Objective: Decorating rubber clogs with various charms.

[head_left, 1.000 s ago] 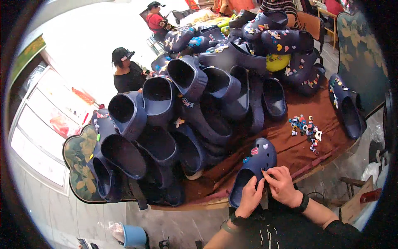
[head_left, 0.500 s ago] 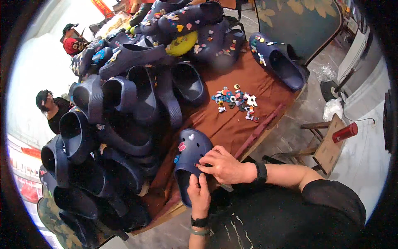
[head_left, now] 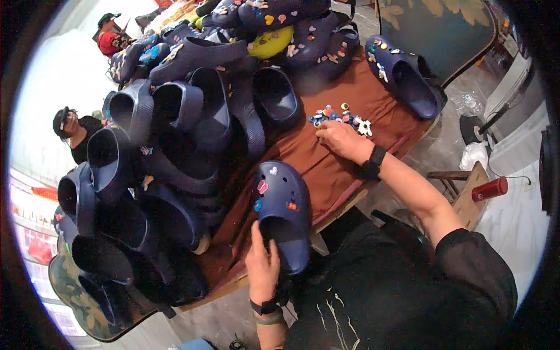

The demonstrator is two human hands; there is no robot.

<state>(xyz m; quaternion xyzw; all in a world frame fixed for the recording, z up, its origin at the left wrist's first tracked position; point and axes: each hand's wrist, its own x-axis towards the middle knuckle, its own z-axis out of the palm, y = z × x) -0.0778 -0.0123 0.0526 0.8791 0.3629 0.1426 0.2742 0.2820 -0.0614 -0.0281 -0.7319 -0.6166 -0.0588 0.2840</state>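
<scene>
A dark blue clog (head_left: 283, 189) lies at the table's front edge, toe pointing away, with several small charms on its upper, among them a white heart and a pink piece. My left hand (head_left: 263, 265) holds its left rim, with the thumb by the foot opening and a finger along the outside. Farther off, my right hand (head_left: 344, 143) reaches palm down to the near side of a pile of colourful shoe charms (head_left: 364, 127). Its fingers are drawn together, and their tips are partly hidden, so what they pinch cannot be made out.
Many undecorated clogs (head_left: 213, 111) are heaped on the left of the brown cloth (head_left: 291, 153). Decorated clogs (head_left: 312, 49) pile up at the back, and another clog (head_left: 408, 81) rests at the far right. A red cylinder (head_left: 489, 189) lies on a wooden stool (head_left: 466, 201). Two other people are at the left.
My right hand has left the clog and moved forward to the charm pile. An orange-red charm now shows on the clog's right side. My left hand has shifted to its left rim.
</scene>
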